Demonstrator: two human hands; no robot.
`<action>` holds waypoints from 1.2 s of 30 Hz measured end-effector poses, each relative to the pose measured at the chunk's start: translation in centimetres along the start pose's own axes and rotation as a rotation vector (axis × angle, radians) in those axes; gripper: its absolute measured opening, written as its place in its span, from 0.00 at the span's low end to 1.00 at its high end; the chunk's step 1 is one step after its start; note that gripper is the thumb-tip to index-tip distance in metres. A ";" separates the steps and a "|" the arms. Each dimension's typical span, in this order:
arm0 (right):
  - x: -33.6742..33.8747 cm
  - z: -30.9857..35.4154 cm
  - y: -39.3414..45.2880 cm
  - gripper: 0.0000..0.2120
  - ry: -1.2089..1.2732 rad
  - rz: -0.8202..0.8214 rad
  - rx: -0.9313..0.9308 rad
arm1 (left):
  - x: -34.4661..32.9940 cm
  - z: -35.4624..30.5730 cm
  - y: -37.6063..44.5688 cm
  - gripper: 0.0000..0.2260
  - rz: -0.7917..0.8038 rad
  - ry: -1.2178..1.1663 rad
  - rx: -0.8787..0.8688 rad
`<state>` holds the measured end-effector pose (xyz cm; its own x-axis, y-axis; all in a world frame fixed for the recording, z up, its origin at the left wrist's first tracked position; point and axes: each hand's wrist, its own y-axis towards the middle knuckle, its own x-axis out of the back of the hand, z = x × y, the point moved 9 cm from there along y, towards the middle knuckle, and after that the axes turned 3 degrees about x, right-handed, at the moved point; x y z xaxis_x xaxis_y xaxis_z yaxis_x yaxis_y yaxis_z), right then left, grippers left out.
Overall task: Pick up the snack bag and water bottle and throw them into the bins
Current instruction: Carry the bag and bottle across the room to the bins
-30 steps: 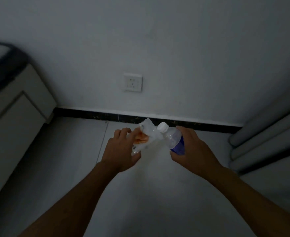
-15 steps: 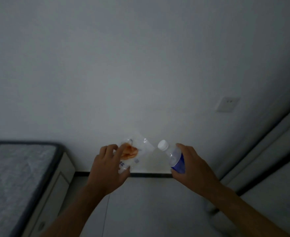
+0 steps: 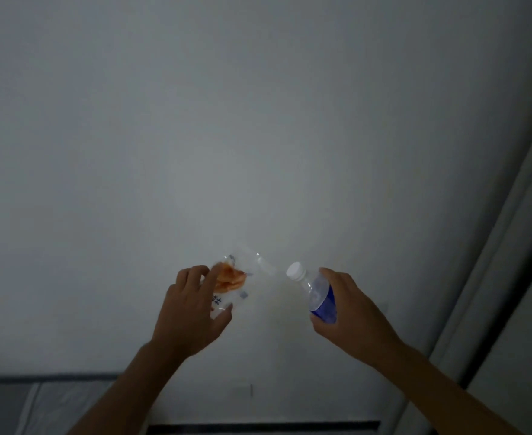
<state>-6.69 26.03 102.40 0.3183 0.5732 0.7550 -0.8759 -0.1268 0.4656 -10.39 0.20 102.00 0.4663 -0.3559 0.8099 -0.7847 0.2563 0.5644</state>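
Since a second ago my view tilts up off the floor onto bare wall | left hand grips snack bag | right hand clasps water bottle | pickup done; no bins visible, both throws remain.

Both your bare forearms reach forward, raised; your left hand pinches a clear plastic snack bag, your right hand wraps a blue-labelled, white-capped clear water bottle.
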 end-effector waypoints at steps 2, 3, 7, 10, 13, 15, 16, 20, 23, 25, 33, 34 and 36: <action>2.8 1.7 1.0 0.39 -0.004 -0.013 0.014 | 3.5 -0.7 1.5 0.33 -0.034 0.014 -0.005; 4.2 2.5 1.4 0.39 -0.002 -0.022 0.022 | 5.1 -1.0 2.0 0.33 -0.053 0.018 -0.007; 9.3 5.7 2.3 0.36 -0.009 -0.098 0.092 | 10.3 -2.0 3.6 0.34 -0.104 0.055 -0.044; 12.3 7.6 3.0 0.35 -0.047 -0.146 0.142 | 13.5 -2.0 4.5 0.34 -0.161 0.085 -0.048; 13.9 9.1 3.5 0.36 -0.072 -0.173 0.171 | 16.1 -2.1 4.8 0.35 -0.205 0.099 -0.046; 13.9 9.9 3.6 0.37 -0.080 -0.175 0.184 | 17.4 -2.2 4.7 0.34 -0.230 0.106 -0.050; 13.7 10.3 3.7 0.37 -0.082 -0.169 0.190 | 17.9 -2.2 4.5 0.34 -0.236 0.111 -0.051; 12.1 12.1 3.8 0.37 -0.056 -0.161 0.213 | 19.3 -1.3 3.3 0.34 -0.236 0.125 -0.041; 10.6 13.9 4.3 0.37 -0.017 -0.151 0.238 | 20.6 0.0 2.0 0.33 -0.239 0.155 -0.024; 9.7 15.2 4.8 0.37 0.010 -0.141 0.257 | 21.7 0.9 1.0 0.33 -0.238 0.191 -0.004; 5.6 23.4 6.0 0.39 0.148 -0.039 0.455 | 28.5 3.6 -6.4 0.34 -0.271 0.379 0.191; 4.8 24.8 5.9 0.39 0.169 -0.020 0.492 | 29.6 3.8 -7.9 0.34 -0.275 0.412 0.223; 3.3 27.9 5.2 0.39 0.214 0.010 0.570 | 31.3 4.2 -10.6 0.34 -0.267 0.474 0.283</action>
<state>-0.10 4.65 120.19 0.1795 0.7126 0.6782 -0.5272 -0.5124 0.6779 10.89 -17.42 120.72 0.7416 0.0805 0.6660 -0.6635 -0.0585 0.7459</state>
